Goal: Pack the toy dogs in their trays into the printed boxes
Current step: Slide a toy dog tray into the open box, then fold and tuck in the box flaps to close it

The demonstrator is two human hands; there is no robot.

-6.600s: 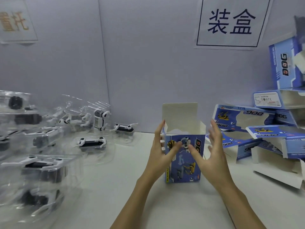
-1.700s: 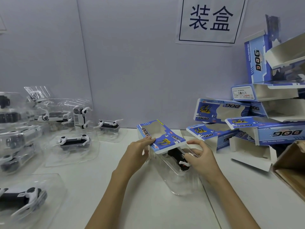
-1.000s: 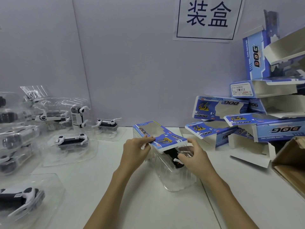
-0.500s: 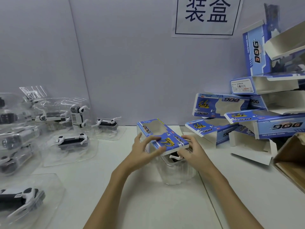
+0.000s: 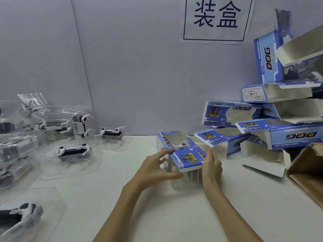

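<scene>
A blue printed box [image 5: 187,157] lies on its side on the white table [image 5: 174,215], window facing up. A clear tray [image 5: 187,179] sticks out of its near end, most of it inside. Part of the white toy dog [image 5: 181,145] shows through the window. My left hand [image 5: 155,170] grips the box's left side, fingers on top and thumb under the near edge. My right hand [image 5: 211,165] lies with straight fingers against the right side of the tray and box.
Several clear trays with black-and-white toy dogs [image 5: 73,151] lie at the left, one near the front edge [image 5: 19,215]. A pile of open printed boxes [image 5: 262,133] stands at the right. A brown carton [image 5: 307,170] juts in at the right edge.
The tray has slid further into the box; only its near end shows now. My right hand moved from gripping the tray's end to lying flat against its side.
</scene>
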